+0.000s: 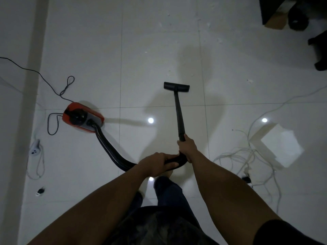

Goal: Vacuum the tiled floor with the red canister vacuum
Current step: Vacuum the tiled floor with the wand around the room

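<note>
— Red canister vacuum (82, 117), where is it?

— On the tiled floor (159, 41) at the left, lying close to the wall. Its black power cord (58, 91) loops away behind it toward the upper left, and its ribbed black hose (109, 152) curves from its front down and right to the person's hands.

— And the hands?

— The left hand (155, 164) has its grip clenched around the curved handle end of the hose. The right hand (187, 147) has its grip wrapped around the lower end of the black wand (178, 114), just ahead of the left hand and touching the bend.

— Where does the wand go?

— Straight away from the person, to the black floor nozzle (176, 86), which rests flat on the tile, roughly mid-frame.

— Anything near it?

— Small white scraps (249, 81) are scattered on the tiles beyond and to the right of the nozzle. A tangle of white cables (247, 156) lies at the right beside a white box (277, 145). A white power strip (35, 147) sits at the left, near the wall.
</note>
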